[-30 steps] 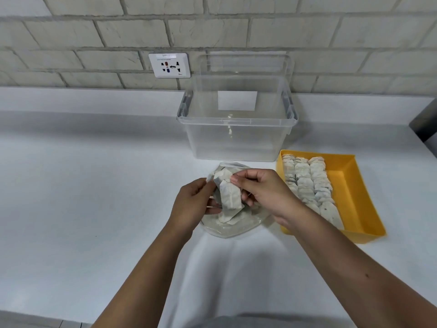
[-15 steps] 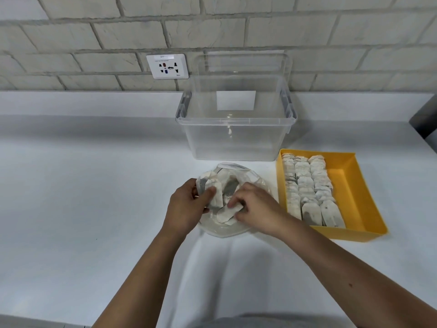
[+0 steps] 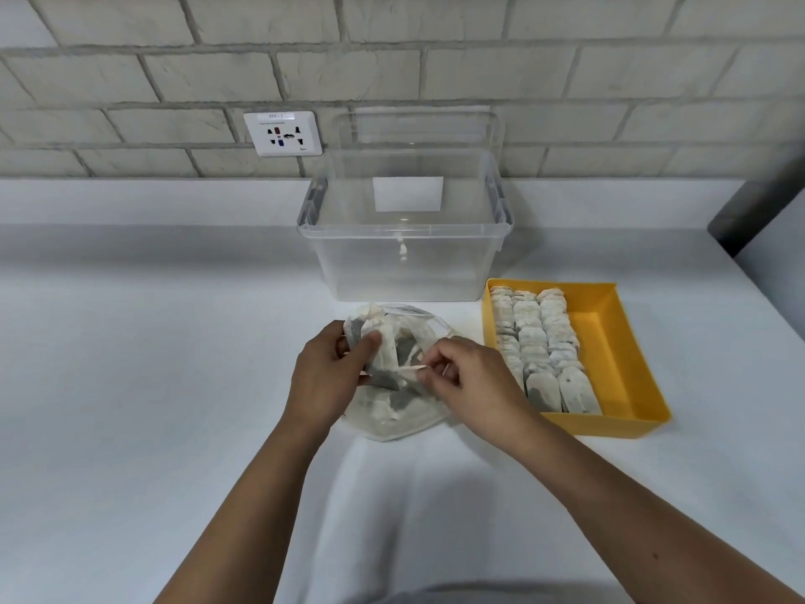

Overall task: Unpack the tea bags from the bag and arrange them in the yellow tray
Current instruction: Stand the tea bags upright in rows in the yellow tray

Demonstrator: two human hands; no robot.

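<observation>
Tea bags (image 3: 384, 357): we judge them light, limp, easily torn; our left hand (image 3: 327, 379) grips several, right hand (image 3: 472, 379) pinches one by its edge.

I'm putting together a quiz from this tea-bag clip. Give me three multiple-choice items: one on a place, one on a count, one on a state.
1. Where does the yellow tray lie from the bag?
A) to its left
B) to its right
C) underneath it

2. How many rows of tea bags are in the tray?
A) one
B) five
C) three

3. The tray is:
A) partly filled
B) bare
C) packed wall to wall

Key:
1B: the tray sits right of the bag, apart from it.
2C: three rows run side by side from the back wall to the front.
3A: a yellow strip of floor along its right wall is uncovered.
</observation>
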